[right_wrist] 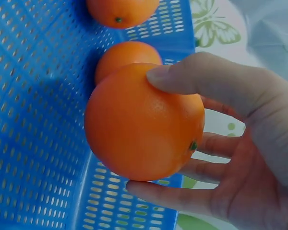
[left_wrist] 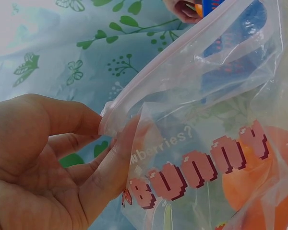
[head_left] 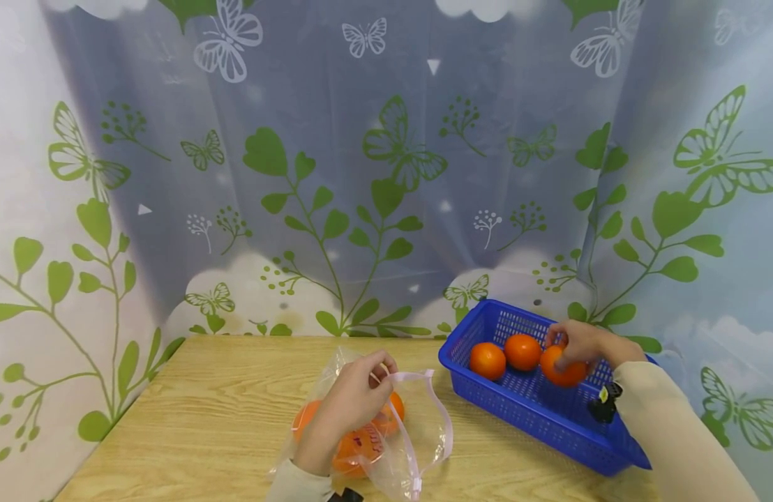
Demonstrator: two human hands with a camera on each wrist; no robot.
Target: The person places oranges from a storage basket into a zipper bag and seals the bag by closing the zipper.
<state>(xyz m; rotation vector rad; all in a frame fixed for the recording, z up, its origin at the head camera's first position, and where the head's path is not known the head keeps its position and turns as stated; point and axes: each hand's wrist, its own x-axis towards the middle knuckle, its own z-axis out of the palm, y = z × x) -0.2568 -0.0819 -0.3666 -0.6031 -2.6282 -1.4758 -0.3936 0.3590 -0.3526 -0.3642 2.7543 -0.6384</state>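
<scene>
My left hand (head_left: 360,392) pinches the edge of a clear zip bag (left_wrist: 182,115) between thumb and fingers. The bag has a pink zip strip and pink "BUNNY" lettering, and its mouth gapes toward the right. Several oranges (head_left: 356,452) lie inside it on the table. Over the blue basket (head_left: 506,411), my right hand (head_left: 581,343) grips an orange (right_wrist: 144,122), thumb on top and fingers curled round its far side. Two more oranges, one at the left (head_left: 488,360) and one beside it (head_left: 522,352), sit in the basket next to the gripped one.
The basket stands at the right of the wooden table (head_left: 217,397), close to the back. A curtain (head_left: 336,174) printed with leaves and butterflies hangs behind the table and along both sides.
</scene>
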